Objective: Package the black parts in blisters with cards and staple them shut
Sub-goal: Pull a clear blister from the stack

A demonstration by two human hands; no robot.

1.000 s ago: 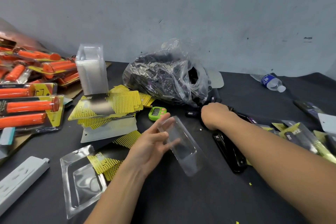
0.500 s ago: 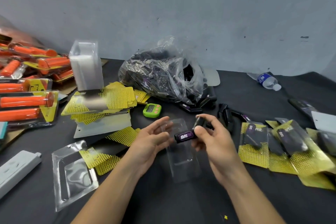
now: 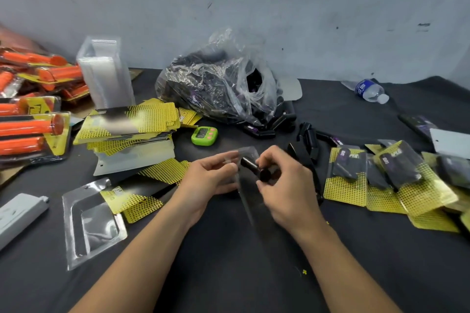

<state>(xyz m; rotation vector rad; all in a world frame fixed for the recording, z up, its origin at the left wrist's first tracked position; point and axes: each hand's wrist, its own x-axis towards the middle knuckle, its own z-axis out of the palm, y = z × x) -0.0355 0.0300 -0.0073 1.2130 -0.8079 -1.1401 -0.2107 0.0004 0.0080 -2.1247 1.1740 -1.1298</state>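
Since half a second ago the black part (image 3: 255,169) has turned end-on, so its purple label no longer faces the camera, and it now sits against the upper end of the clear blister (image 3: 250,201).

The right hand (image 3: 287,193) pinches the part between its thumb and curled fingertips. The left hand (image 3: 212,180) grips the blister's left edge with bent fingers. Both items are held just in front of the green timer (image 3: 204,136), above the dark table (image 3: 229,274).

Surroundings, located from the timer:
- Behind it: a clear bag of black parts (image 3: 216,89), with loose parts (image 3: 267,131) spilled at the bag's mouth.
- To its left: a stack of yellow cards (image 3: 129,122), a tall stack of empty blisters (image 3: 105,73) and, further left, orange-handled packs (image 3: 30,127).
- In front and to the left: one empty blister (image 3: 91,223) partly overlaid by a yellow card (image 3: 129,201), and a white power strip (image 3: 17,213).
- To its right: a long black tool (image 3: 309,150), partly hidden by the right hand; finished packs (image 3: 348,175); and, far back, a water bottle (image 3: 368,90) on its side.

Writing: purple labels show on the loose parts and finished packs, and the bottle has a blue label. None of it can be read.
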